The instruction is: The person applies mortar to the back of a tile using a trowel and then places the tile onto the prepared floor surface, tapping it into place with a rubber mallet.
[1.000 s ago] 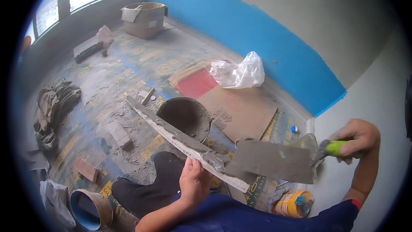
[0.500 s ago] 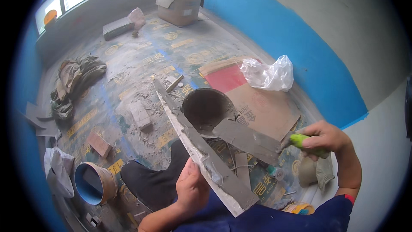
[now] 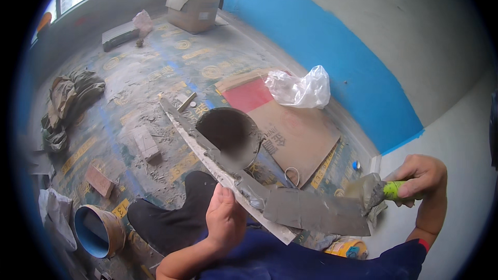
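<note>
A long narrow slab strip (image 3: pixel 193 142), pale along its edge and coated with grey mortar on its face, slants across the middle. My left hand (image 3: pixel 226 215) is closed on its pale near edge. On the right, my right hand (image 3: pixel 421 177) grips the lime-green handle of a trowel (image 3: pixel 316 208). The wide blade is smeared with grey mortar, and its left end lies over the strip's near part; whether it presses there I cannot tell. Just beyond the strip stands a round bucket (image 3: pixel 233 142) with mortar-grey walls, its near rim partly hidden by the strip.
Flattened cardboard (image 3: pixel 298 135) and a clear plastic bag (image 3: pixel 303 87) lie beyond the bucket. Bricks (image 3: pixel 99 180), a blue-lined bucket (image 3: pixel 106 233) and crumpled cloth (image 3: pixel 72 98) are at left. A cardboard box (image 3: pixel 192 13) stands by the far blue wall (image 3: pixel 311 46).
The trowel has moved from beside the bucket's rim down toward me, onto the strip's near end. My right hand has shifted right and slightly lower. The whole view has slid sideways.
</note>
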`<state>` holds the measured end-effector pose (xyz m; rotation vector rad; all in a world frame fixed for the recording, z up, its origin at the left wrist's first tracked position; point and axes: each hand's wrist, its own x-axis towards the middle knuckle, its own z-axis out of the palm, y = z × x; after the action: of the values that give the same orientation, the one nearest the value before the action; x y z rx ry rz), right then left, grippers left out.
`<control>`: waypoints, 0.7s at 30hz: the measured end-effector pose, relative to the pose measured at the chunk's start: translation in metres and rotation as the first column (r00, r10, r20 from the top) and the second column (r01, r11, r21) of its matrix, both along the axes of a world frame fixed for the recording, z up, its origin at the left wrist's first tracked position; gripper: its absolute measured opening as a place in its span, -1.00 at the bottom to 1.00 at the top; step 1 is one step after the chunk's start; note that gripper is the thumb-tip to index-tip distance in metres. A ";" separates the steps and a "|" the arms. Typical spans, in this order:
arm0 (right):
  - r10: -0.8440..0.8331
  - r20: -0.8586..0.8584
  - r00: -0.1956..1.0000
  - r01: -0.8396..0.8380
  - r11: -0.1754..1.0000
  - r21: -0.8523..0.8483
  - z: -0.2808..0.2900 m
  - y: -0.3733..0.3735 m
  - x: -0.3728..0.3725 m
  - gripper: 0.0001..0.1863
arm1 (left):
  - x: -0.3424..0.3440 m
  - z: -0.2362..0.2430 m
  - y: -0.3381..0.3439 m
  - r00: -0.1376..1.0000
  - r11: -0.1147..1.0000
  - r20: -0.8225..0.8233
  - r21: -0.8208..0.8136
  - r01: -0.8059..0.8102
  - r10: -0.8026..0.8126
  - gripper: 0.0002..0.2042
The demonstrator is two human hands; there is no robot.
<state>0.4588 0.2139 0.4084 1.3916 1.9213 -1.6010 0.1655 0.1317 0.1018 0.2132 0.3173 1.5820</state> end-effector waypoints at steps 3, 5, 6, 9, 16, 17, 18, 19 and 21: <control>-0.021 0.113 0.993 0.011 0.996 0.087 0.009 -0.004 -0.002 -0.58 | 0.003 -0.006 0.000 1.000 1.000 0.000 0.005 0.018 -0.018 -0.59; -0.084 0.182 0.980 0.057 0.988 0.146 0.018 -0.010 0.001 -0.59 | 0.007 -0.004 0.002 1.000 1.000 0.021 -0.003 0.024 -0.024 -0.60; -0.134 0.186 0.973 0.095 0.974 0.205 0.023 -0.013 0.002 -0.59 | 0.008 -0.003 0.002 0.999 1.000 0.028 -0.009 0.021 -0.021 -0.60; -0.254 0.143 0.957 0.197 0.925 0.325 0.035 -0.023 0.003 -0.60 | 0.009 -0.012 0.005 0.999 0.999 0.018 0.024 0.044 -0.044 -0.61; -0.003 0.208 0.978 -0.042 0.976 0.212 0.067 -0.043 -0.040 -0.57 | 0.023 -0.005 0.020 0.991 0.991 0.061 0.068 0.112 -0.116 -0.63; 0.069 0.200 0.977 -0.106 0.978 0.180 0.055 -0.033 -0.042 -0.57 | 0.018 -0.008 0.019 0.995 0.994 0.013 0.047 0.100 -0.101 -0.62; 0.141 0.246 0.959 -0.184 0.970 0.161 0.055 -0.031 -0.045 -0.57 | 0.019 -0.009 0.020 0.994 0.992 0.000 0.049 0.112 -0.113 -0.62; 0.203 0.250 0.947 -0.246 0.957 0.155 0.055 -0.031 -0.046 -0.57 | 0.019 -0.011 0.021 0.993 0.992 -0.005 0.051 0.116 -0.116 -0.62; 0.329 0.259 0.908 -0.373 0.917 0.143 0.054 -0.030 -0.049 -0.54 | 0.017 -0.016 0.022 0.993 0.991 -0.012 0.054 0.119 -0.118 -0.61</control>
<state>0.4093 0.1837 0.4628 1.1488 2.0775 -1.0650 0.1826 0.1534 0.0858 0.2767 0.2632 1.4735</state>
